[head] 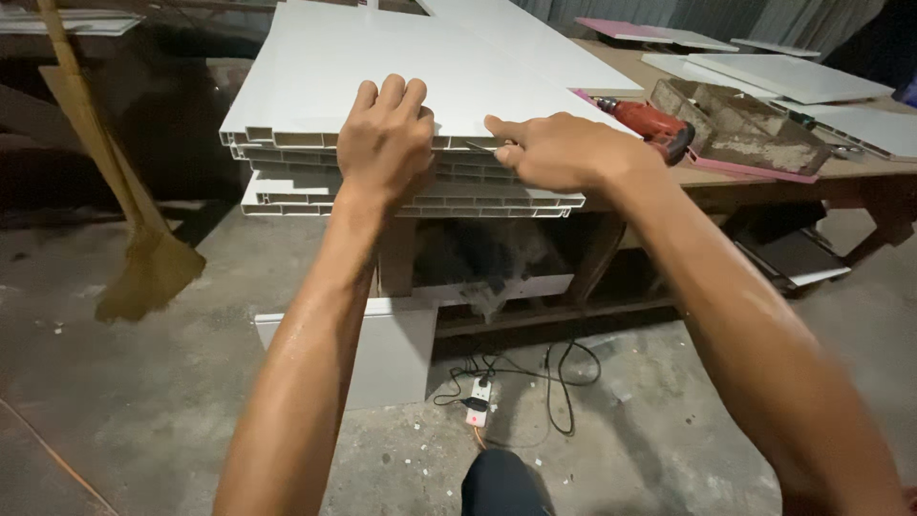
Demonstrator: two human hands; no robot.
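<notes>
At the near end of the table point(688, 177), the left hand point(385, 143) clamps fingers over the top white hollow panel point(334, 67) of the overhanging stack, steadying it, while the right hand point(559, 150) pinches a thin blade point(480, 146) against its cut edge

Packages: I see none, neither on the desk nor on the floor.
Labels: none that I can make out on anything near my hands.
Signs: none in view.
Screens: none in view.
</notes>
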